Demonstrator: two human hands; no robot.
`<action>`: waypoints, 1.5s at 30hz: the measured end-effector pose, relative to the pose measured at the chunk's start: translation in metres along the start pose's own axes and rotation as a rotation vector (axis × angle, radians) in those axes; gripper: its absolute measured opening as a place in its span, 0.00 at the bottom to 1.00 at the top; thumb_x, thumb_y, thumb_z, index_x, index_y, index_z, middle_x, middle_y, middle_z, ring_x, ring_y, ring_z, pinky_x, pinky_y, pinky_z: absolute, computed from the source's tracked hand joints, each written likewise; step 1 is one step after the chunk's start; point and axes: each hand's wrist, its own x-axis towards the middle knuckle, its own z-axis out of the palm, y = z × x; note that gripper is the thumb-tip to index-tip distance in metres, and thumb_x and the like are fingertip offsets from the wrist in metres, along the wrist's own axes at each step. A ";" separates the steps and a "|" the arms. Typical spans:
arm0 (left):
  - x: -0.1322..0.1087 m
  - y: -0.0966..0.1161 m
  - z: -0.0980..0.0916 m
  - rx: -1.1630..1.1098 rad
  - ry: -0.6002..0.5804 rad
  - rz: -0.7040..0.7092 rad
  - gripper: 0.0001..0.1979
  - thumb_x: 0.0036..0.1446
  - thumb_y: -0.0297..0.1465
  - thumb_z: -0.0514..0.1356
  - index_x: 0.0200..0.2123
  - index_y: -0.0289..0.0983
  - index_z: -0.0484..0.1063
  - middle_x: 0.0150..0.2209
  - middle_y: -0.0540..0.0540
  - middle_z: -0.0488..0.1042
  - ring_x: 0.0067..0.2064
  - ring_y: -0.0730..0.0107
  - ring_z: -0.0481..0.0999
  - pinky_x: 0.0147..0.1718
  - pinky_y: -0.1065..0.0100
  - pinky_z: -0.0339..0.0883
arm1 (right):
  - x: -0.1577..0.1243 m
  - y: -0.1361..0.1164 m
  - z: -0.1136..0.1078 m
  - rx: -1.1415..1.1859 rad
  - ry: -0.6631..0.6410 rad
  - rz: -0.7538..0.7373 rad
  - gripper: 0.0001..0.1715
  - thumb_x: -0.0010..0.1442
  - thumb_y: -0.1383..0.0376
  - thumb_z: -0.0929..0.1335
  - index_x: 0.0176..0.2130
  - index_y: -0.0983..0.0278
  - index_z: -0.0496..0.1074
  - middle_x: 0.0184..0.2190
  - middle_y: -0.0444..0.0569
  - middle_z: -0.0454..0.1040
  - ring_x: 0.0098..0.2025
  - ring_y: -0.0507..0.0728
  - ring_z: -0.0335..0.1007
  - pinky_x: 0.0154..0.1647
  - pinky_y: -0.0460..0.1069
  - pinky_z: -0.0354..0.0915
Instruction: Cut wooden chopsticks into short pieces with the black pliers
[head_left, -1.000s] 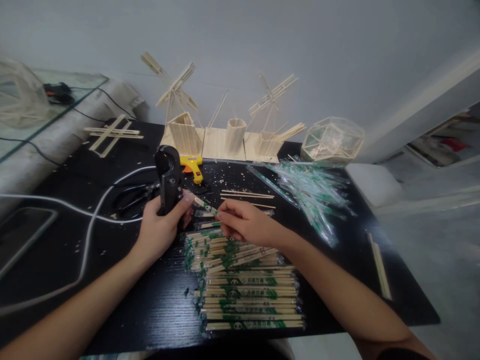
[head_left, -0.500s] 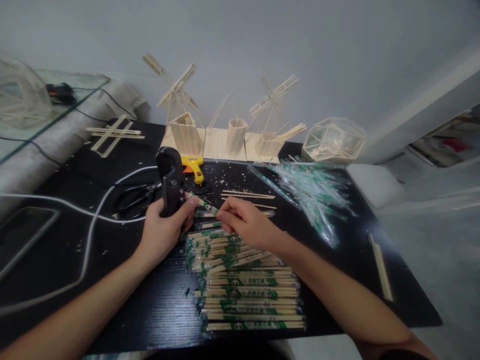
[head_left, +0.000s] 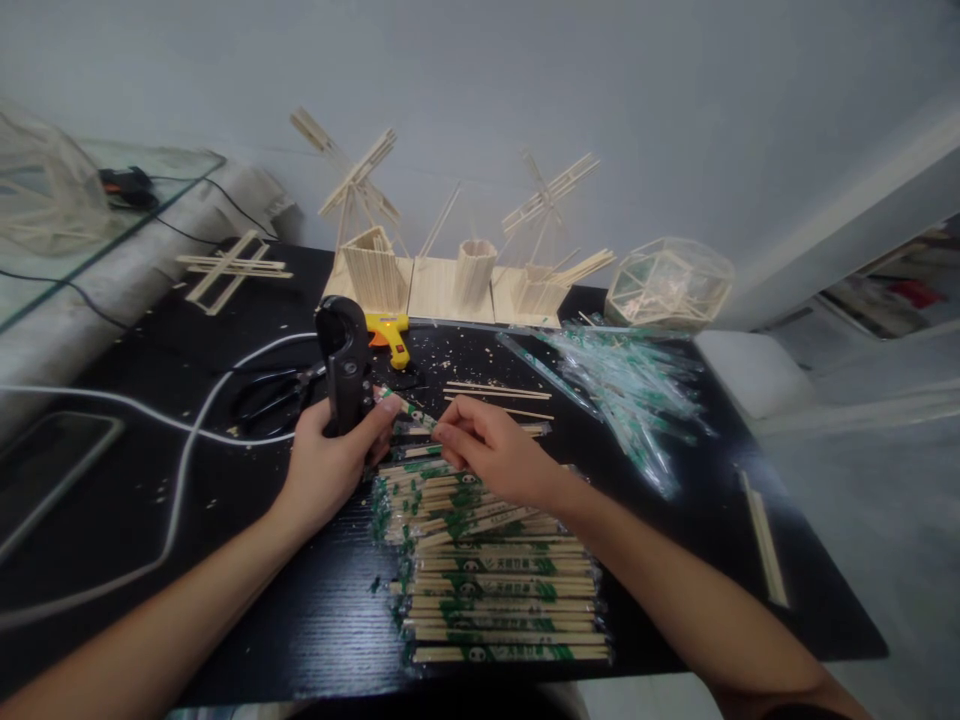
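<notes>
My left hand [head_left: 330,455] is closed around a black cutter-like tool [head_left: 343,365] with a curved head standing up past the thumb. The same hand's thumb and fingers pinch one end of a paper-and-plastic wrapped pair of chopsticks [head_left: 409,408], printed green with a panda. My right hand [head_left: 487,445] pinches the other end of the wrapper, its fingers curled together. Beneath and in front of the hands lies a pile of wrapped chopsticks [head_left: 510,590], stacked in rows. Several bare chopsticks [head_left: 499,391] lie just beyond the right hand.
A yellow glue gun [head_left: 394,340] lies behind the tool. Stick-built windmill models [head_left: 375,265] stand along the back. Empty wrappers [head_left: 622,380] are heaped at right. A white cable [head_left: 180,500] and black-handled tool [head_left: 266,400] lie left, near a crossed-stick frame [head_left: 236,268].
Both hands keep nearly the same pose on the wrapped chopsticks. The whole view has shifted very slightly.
</notes>
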 end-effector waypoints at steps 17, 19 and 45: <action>-0.003 0.002 0.004 0.067 0.000 0.001 0.18 0.53 0.40 0.70 0.21 0.37 0.67 0.16 0.55 0.63 0.18 0.77 0.61 0.16 0.73 0.55 | 0.000 -0.003 0.002 -0.011 0.015 0.008 0.13 0.70 0.59 0.65 0.33 0.62 0.64 0.23 0.39 0.64 0.25 0.49 0.58 0.29 0.48 0.56; -0.002 0.002 0.004 0.063 0.013 -0.001 0.18 0.52 0.40 0.70 0.22 0.37 0.68 0.17 0.54 0.63 0.18 0.77 0.61 0.17 0.72 0.55 | 0.000 -0.002 0.002 -0.012 0.015 0.012 0.13 0.70 0.58 0.64 0.34 0.62 0.64 0.24 0.39 0.64 0.26 0.49 0.58 0.29 0.48 0.56; 0.009 0.005 -0.005 -0.080 -0.005 0.054 0.11 0.54 0.37 0.70 0.32 0.37 0.73 0.21 0.53 0.63 0.22 0.74 0.63 0.19 0.71 0.59 | -0.001 -0.004 0.001 -0.047 0.023 -0.006 0.11 0.69 0.60 0.64 0.34 0.61 0.65 0.24 0.39 0.65 0.27 0.50 0.60 0.30 0.48 0.57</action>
